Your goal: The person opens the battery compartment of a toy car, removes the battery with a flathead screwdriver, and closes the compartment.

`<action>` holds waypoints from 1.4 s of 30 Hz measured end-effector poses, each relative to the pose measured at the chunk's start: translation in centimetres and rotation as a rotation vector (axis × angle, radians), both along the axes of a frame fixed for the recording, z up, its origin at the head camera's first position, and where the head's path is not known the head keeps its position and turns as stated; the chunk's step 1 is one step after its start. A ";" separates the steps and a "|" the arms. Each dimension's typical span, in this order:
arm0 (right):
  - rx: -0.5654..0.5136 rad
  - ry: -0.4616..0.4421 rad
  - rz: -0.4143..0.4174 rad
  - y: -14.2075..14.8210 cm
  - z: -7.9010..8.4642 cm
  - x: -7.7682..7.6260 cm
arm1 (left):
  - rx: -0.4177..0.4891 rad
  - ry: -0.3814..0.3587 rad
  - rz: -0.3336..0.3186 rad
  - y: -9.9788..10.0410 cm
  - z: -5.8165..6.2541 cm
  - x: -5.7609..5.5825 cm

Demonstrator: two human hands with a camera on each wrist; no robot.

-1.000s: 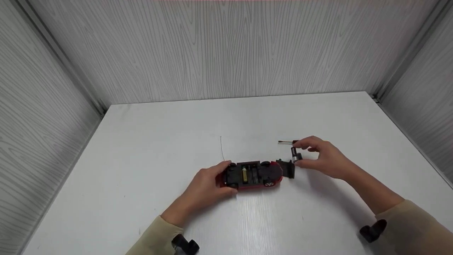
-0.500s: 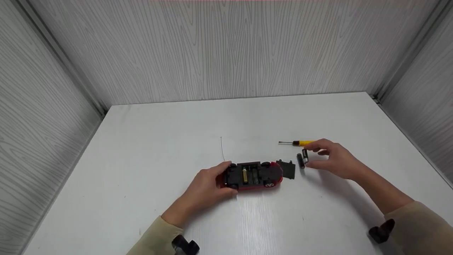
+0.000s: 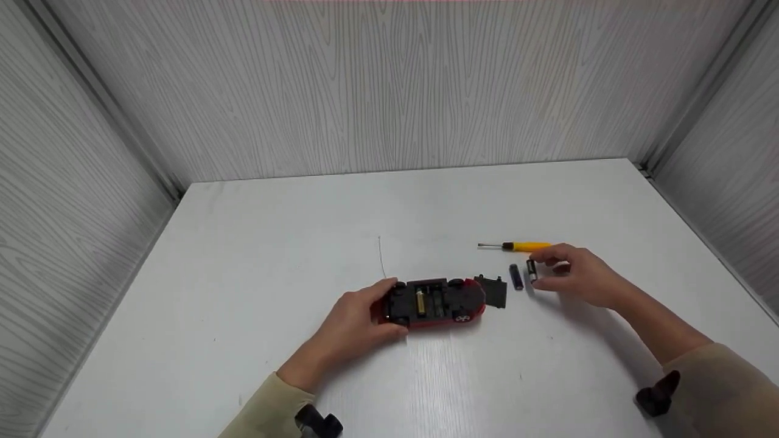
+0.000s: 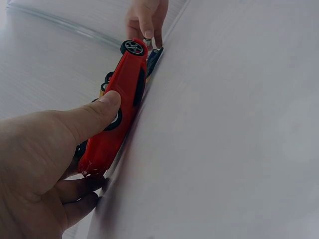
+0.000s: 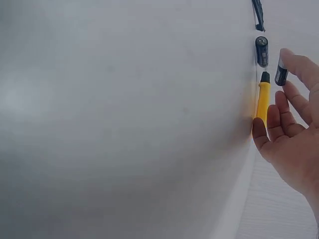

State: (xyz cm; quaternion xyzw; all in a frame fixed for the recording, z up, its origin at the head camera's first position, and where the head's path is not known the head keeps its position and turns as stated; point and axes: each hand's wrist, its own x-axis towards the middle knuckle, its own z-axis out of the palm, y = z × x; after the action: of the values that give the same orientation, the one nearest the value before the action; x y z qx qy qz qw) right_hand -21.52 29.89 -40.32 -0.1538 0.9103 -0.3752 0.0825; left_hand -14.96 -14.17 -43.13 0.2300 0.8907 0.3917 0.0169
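My left hand (image 3: 356, 316) grips the rear or front end of a red toy car (image 3: 435, 302), which lies upside down with its black underside up. One gold-coloured battery (image 3: 420, 301) sits in the car's uncovered battery bay. In the left wrist view the thumb presses the red side of the car body (image 4: 124, 94). My right hand (image 3: 575, 277) pinches a black-and-silver battery (image 3: 532, 271) between thumb and fingertip, with the other fingers loosely bent. Beside it a second dark battery (image 3: 516, 277) lies on the table, also visible in the right wrist view.
A black battery cover (image 3: 494, 292) lies against the car's right end. Behind the batteries is a screwdriver (image 3: 526, 246) with a yellow handle, partly behind the right hand. A thin wire antenna (image 3: 381, 255) sticks out from the car. Wood-grain panels (image 3: 389, 85) enclose the white table.
My right hand has moved right with the pinched battery, away from the cover. The other battery now lies apart, left of it, and more of the screwdriver shows. The left hand holds still.
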 end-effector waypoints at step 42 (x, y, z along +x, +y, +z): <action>0.115 -0.013 -0.016 0.0 -1.5 -0.9 | -0.012 -0.014 0.017 0.1 0.1 0.2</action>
State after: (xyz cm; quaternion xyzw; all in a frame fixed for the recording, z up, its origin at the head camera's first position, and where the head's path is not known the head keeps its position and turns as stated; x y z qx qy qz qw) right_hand -22.40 29.84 -41.77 -0.1393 0.9310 -0.3241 0.0941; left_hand -14.75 -14.08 -43.04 0.2195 0.8948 0.3882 0.0212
